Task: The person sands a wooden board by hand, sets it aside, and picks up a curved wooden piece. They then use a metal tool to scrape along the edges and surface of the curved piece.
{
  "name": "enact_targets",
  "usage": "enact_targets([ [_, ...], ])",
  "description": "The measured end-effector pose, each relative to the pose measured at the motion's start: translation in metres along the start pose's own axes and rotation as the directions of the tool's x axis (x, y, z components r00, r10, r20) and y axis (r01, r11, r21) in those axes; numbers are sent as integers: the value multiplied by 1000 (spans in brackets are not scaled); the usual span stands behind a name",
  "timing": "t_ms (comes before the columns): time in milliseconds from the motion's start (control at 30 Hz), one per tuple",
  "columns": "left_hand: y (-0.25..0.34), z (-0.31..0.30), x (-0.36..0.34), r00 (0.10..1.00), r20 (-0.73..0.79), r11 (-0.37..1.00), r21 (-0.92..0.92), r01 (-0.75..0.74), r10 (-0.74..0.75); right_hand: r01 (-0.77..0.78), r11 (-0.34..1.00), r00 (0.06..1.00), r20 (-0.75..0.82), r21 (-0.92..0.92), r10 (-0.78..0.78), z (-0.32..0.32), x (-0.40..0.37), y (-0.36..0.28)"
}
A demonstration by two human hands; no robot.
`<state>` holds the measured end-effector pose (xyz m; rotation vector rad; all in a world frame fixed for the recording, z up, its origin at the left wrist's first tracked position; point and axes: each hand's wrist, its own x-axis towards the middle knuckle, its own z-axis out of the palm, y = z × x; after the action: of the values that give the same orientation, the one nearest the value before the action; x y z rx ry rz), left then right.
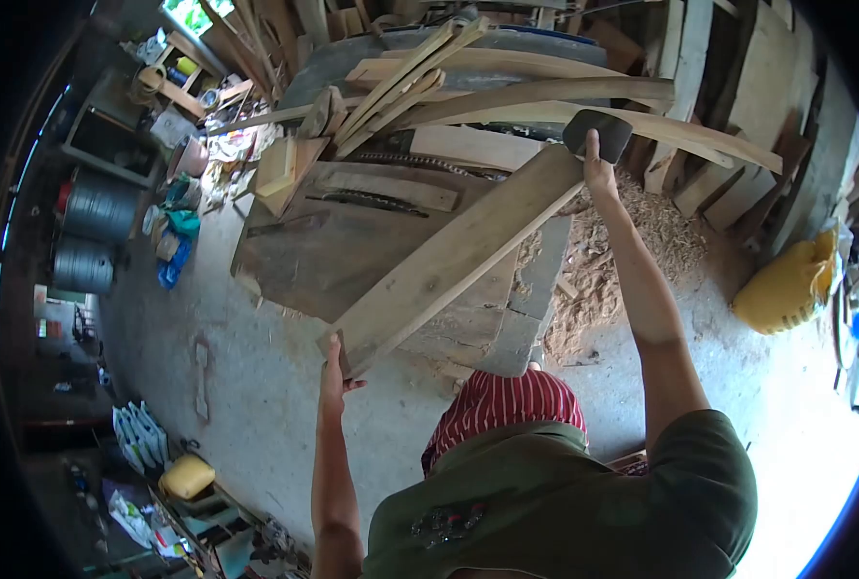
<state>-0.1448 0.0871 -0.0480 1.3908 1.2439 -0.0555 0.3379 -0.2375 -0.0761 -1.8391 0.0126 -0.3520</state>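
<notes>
Plank: a long pale plank [454,256] runs on a slant from low left to upper right. Its near end juts past the bench edge and its far end reaches the timber pile.
Support: its middle seems to rest across the workbench [304,256], which probably carries most of the weight; whether it lies flat there I cannot tell.
Left hand: the left hand [331,372] is curled round the near corner of the plank, fingers under and thumb up the edge. Gripping at the very end gives the most leverage over a long board.
Right hand: the right hand [598,174] is stretched out to the far end, closed round a dark tool [598,133] with a broad flat head. What kind of tool it is I cannot tell, nor whether the hand also touches the wood.
Spread of arms: one hand at each end likely keeps the board from swinging or tipping.
On the bench: a long toothed blade [367,200] lies beside the plank, apart from it.
Under the bench: stacked grey blocks [536,280] prop up the top.
Beyond: curved boards [545,92] are heaped behind the far end.
Floor: shavings [642,232] are piled below the right arm, and a yellow sack [787,285] sits well apart to the right.
Far left: two metal drums [96,207] stand by the wall.
</notes>
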Motion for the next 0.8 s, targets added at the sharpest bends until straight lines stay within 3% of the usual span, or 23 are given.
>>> enact_targets([
  [67,0,-5,3,1000,13,1000,-2,-8,8,22,995,999,36,93,-26,-20,-1,-11],
  [100,2,-7,6,1000,18,1000,-3,-12,12,110,991,984,153,-80,-97,-38,0,-21],
  [167,2,-11,8,997,0,992,107,70,-71,214,946,948,283,-242,-143,-51,-10,-28],
  [233,-1,-11,9,1000,-19,990,140,24,-21,618,638,786,358,-459,-504,-51,-30,-29],
  [267,-1,-12,9,999,-40,984,178,-27,35,565,581,823,453,-586,-343,-43,-46,-33],
  [300,0,-15,9,999,-41,984,180,-19,26,602,484,798,478,-635,-366,-32,-63,-19],
  [367,3,-15,6,1000,-20,978,210,-20,24,532,581,838,287,-616,-464,-13,-96,-21],
  [433,8,-5,-7,999,-28,989,143,-38,43,565,646,823,410,-513,-393,-8,-145,-44],
  [500,7,6,-10,997,-37,994,85,-66,70,749,501,650,630,-435,-425,-8,-190,-68],
  [533,2,11,-8,997,-45,994,-93,-62,58,763,551,616,640,-338,-460,-13,-196,-74],
  [567,-1,14,-6,998,-52,961,-271,-54,42,765,545,616,636,-342,-465,-13,-183,-67],
  [600,-3,13,-1,998,-49,960,-276,-52,40,754,519,641,623,-403,-447,-15,-157,-53],
  [633,-6,12,2,997,14,912,-405,-59,70,742,491,662,617,-458,-425,-19,-132,-39],
  [667,-11,13,3,992,67,846,-531,-52,103,650,541,758,504,-534,-414,-21,-102,-34],
  [700,-14,14,2,995,60,840,-542,-37,82,549,590,836,383,-592,-393,-19,-81,-30],
  [733,-14,15,4,994,53,824,-564,-46,92,561,586,827,405,-585,-389,-13,-77,-28],
  [800,-14,16,3,994,46,804,-592,-54,100,476,610,876,281,-634,-392,-3,-74,-25],
])
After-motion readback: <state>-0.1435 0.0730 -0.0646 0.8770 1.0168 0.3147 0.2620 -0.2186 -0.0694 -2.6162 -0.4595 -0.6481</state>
